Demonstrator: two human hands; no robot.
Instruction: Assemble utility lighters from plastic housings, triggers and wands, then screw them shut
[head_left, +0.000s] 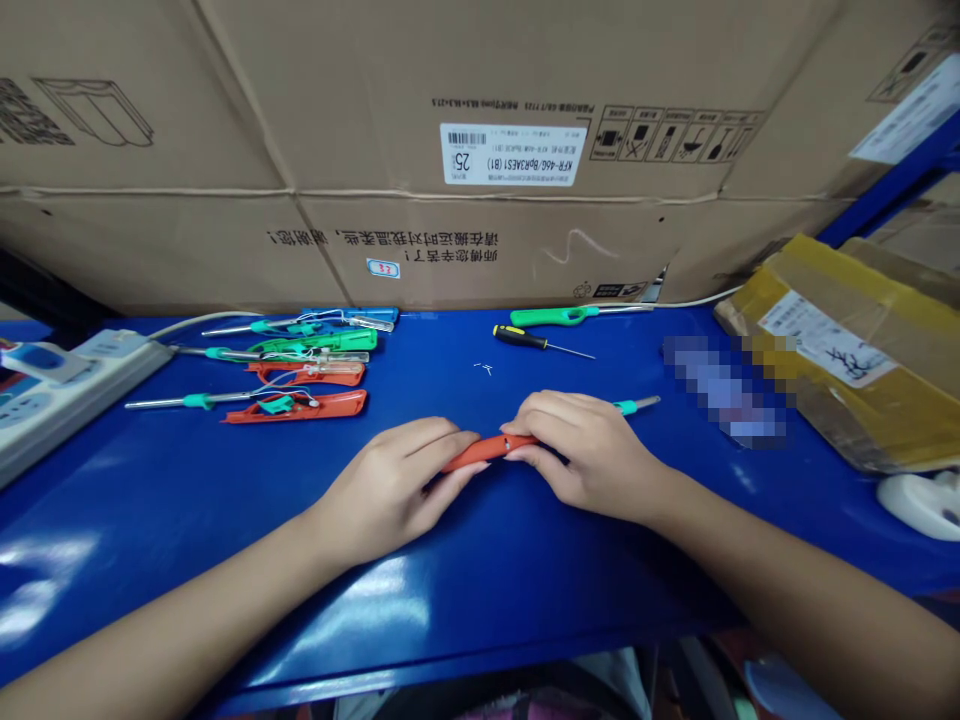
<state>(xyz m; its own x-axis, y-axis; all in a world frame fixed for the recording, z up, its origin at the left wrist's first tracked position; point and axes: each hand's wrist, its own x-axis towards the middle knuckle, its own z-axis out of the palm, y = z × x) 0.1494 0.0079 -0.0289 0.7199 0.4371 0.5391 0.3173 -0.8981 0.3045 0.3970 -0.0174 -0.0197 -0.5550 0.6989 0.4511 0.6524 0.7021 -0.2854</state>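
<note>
While the left hand (386, 480) and right hand (589, 455) are clamped on opposite ends of an orange lighter (480, 453) between them, its casing looks mostly joined, though the grip hides much of it. Beyond the left hand on the counter (247, 540), four casings (330, 405) lie open, evidently unclosed; beyond the right, past a screwdriver (523, 337), a green lighter (551, 316) looks whole.

orange handle (480, 452) pt. hidden, pwr strip (75, 385) cut off, pixelated obj. (727, 390) unclear

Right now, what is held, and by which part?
An orange lighter handle: the left hand grips its left end, the right hand its right.
</note>
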